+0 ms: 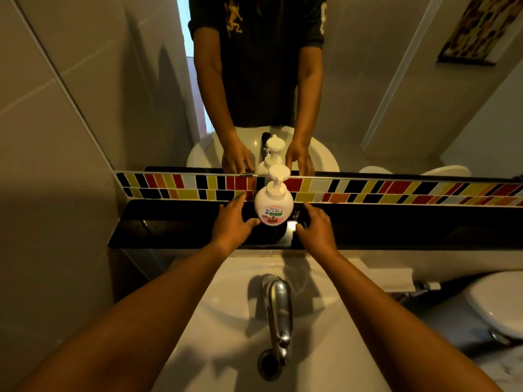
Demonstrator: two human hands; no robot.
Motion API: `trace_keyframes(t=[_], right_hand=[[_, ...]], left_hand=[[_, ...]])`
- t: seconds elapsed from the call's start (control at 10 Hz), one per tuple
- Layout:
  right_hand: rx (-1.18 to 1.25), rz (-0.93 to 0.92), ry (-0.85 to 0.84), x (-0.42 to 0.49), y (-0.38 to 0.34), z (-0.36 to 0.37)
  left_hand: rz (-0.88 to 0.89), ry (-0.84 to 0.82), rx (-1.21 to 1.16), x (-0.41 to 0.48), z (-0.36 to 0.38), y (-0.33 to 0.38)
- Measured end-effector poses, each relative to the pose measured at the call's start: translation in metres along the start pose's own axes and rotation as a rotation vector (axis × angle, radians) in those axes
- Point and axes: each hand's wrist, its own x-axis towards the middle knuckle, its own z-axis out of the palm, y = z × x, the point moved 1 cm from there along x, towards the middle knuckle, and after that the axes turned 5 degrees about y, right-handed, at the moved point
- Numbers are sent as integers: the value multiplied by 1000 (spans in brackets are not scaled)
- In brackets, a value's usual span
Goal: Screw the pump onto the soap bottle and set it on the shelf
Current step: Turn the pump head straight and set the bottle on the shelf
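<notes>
A round white soap bottle point(273, 206) with a pink and green label stands upright on the glossy black shelf point(169, 227) under the mirror. Its white pump point(278, 175) sits on the neck. My left hand point(230, 224) is just left of the bottle, fingers spread, with the thumb tip touching the bottle's lower left side. My right hand point(315, 229) hovers over the shelf to the right of the bottle, fingers apart, a small gap away from it.
A white sink point(226, 306) with a chrome tap point(278, 309) lies below the shelf. A strip of coloured tiles point(396, 192) backs the shelf, with the mirror point(368, 94) above. A white toilet point(498, 304) stands at the right.
</notes>
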Motion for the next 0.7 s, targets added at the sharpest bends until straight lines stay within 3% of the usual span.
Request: trace_keyframes(t=[0.1, 0.2, 0.5, 0.7], right_hand=[[-215, -87, 81, -10, 17, -3], [-399, -148, 24, -12, 30, 2], [-603, -210, -74, -15, 36, 0], [-521, -129, -153, -14, 24, -12]], left_hand=[[65, 31, 394, -10, -1, -23], [101, 15, 576, -19, 4, -42], [135, -36, 717, -25, 5, -49], [103, -79, 700, -23, 2, -45]])
